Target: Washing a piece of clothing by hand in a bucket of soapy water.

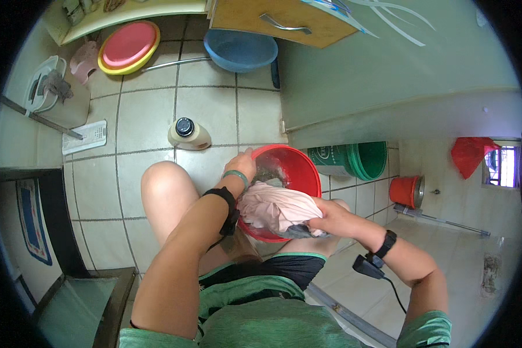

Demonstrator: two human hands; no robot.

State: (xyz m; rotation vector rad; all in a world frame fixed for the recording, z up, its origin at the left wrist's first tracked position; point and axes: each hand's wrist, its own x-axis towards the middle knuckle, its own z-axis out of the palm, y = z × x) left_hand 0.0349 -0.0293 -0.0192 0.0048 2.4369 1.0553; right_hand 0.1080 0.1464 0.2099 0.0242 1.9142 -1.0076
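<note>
Tiled floor [148,116]: lay under soft, even, moderately bright light, its pale surface a little washed and the shadows faint.
Window [500,167]: glowed at the far right, blown out to white with a violet tint.
Drawer handle [284,25]: caught a bright metallic highlight.
Red basin [314,177]: was strongly coloured; pale speckles inside could not be told as glare or suds.
Pink cloth [278,206]: showed readable folds with gentle shading.
Dark door frame [64,220]: sank into dimness at the lower left, losing detail.
Wall [400,58]: bowed along its lower edge from fisheye distortion.
Corners: fell to black around the rounded view.
</note>
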